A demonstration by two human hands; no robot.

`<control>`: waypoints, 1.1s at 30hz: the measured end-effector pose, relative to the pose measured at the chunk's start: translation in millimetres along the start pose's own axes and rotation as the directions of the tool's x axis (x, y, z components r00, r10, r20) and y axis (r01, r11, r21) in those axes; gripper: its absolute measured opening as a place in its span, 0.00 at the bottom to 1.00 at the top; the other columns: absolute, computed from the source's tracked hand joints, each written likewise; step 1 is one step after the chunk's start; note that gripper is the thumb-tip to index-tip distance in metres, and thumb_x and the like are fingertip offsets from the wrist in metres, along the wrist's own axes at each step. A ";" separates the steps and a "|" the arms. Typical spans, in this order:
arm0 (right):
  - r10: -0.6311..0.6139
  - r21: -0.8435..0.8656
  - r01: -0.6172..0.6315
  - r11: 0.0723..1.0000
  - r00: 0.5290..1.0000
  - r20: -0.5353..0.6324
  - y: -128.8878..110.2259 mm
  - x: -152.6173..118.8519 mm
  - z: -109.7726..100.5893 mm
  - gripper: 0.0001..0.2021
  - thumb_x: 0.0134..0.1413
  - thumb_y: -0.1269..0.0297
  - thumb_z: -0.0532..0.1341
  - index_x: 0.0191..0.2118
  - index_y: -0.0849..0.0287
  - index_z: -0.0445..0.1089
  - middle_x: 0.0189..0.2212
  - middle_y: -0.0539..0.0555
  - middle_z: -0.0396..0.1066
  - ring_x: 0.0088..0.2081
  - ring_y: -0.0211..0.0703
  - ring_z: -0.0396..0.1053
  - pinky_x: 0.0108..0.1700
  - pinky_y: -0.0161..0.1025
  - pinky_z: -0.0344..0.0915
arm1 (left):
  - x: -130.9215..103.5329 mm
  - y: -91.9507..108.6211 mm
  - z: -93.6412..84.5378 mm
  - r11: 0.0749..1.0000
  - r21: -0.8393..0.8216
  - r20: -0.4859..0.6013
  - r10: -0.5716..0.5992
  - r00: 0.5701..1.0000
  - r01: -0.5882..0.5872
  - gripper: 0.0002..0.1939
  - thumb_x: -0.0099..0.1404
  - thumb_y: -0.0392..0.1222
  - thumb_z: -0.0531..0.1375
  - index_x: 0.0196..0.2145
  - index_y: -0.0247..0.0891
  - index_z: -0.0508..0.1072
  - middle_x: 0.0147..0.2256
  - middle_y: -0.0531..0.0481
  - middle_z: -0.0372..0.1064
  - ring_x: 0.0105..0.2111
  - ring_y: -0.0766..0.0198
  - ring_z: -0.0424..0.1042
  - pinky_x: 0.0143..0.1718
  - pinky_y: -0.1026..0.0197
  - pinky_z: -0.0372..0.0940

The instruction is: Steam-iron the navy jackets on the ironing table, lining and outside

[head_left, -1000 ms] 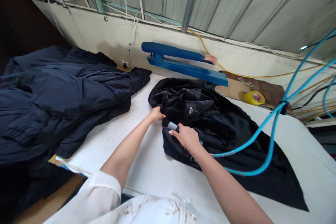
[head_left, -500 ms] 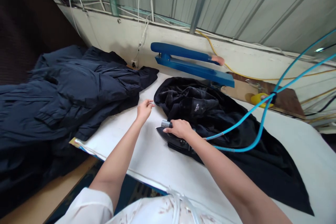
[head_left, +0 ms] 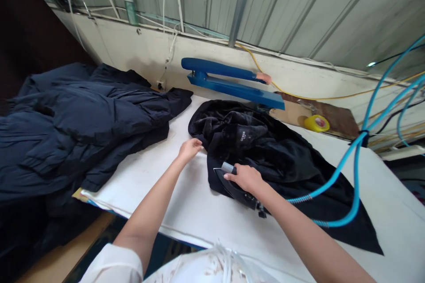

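Note:
A black plush-lined garment (head_left: 265, 141) with a GUESS label lies spread on the white padded table (head_left: 189, 194). My right hand (head_left: 245, 178) is wrapped round the handle of a dark iron (head_left: 234, 190), whose tip points left over the garment's near left edge. Two blue hoses (head_left: 345, 159) run from the iron to the upper right. My left hand (head_left: 190, 149) is closed in a pinch at the garment's left edge, left of the iron; what its fingertips hold is too small to make out.
Dark navy padded jackets (head_left: 86, 119) are heaped on the left. A blue sleeve board (head_left: 232, 82) stands along the back wall. Yellow tape (head_left: 316, 123) sits on a brown board (head_left: 338, 117) at the back right. A bottle (head_left: 131, 9) stands on the ledge.
My right hand has moved the iron right and back over the garment. My left hand has moved right to the garment's edge, its fingers closing. The view has shifted slightly.

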State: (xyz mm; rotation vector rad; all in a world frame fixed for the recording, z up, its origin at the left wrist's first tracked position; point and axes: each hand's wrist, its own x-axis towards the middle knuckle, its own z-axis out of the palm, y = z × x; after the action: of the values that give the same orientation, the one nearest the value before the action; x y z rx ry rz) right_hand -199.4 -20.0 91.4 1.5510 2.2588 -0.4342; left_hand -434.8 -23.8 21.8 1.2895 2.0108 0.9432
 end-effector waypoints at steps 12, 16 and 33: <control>0.116 0.029 -0.114 0.993 0.989 -0.091 -20.3 14.8 -0.8 0.25 0.47 0.41 0.50 0.41 0.56 0.64 0.38 0.59 0.70 0.41 0.53 0.67 0.39 0.43 0.59 | 17.5 4.1 32.8 0.985 0.156 0.064 -0.090 0.994 0.079 0.05 0.52 0.42 0.58 0.25 0.40 0.71 0.26 0.53 0.71 0.30 0.65 0.68 0.31 0.65 0.57; 0.210 0.066 -0.202 0.977 0.965 -0.155 -21.6 35.0 -5.9 0.27 0.47 0.40 0.48 0.43 0.57 0.63 0.39 0.61 0.69 0.42 0.54 0.66 0.39 0.45 0.60 | 9.8 -6.0 23.2 0.985 0.102 -0.007 -0.136 0.991 0.136 0.07 0.55 0.44 0.55 0.27 0.40 0.71 0.26 0.53 0.71 0.28 0.67 0.68 0.27 0.67 0.57; 0.182 0.012 -0.182 0.983 0.981 -0.065 -4.4 3.5 -13.3 0.27 0.46 0.40 0.50 0.42 0.57 0.64 0.41 0.61 0.68 0.43 0.55 0.66 0.38 0.44 0.60 | -10.8 14.5 51.0 0.941 0.187 0.086 -0.300 0.950 0.281 0.08 0.52 0.45 0.58 0.26 0.40 0.72 0.35 0.45 0.72 0.38 0.56 0.70 0.34 0.60 0.61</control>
State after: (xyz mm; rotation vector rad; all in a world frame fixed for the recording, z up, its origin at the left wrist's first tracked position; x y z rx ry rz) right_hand -206.2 -12.7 101.8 1.7800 2.1392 -0.3434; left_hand -384.2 -16.4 4.2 1.0643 2.1547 0.5559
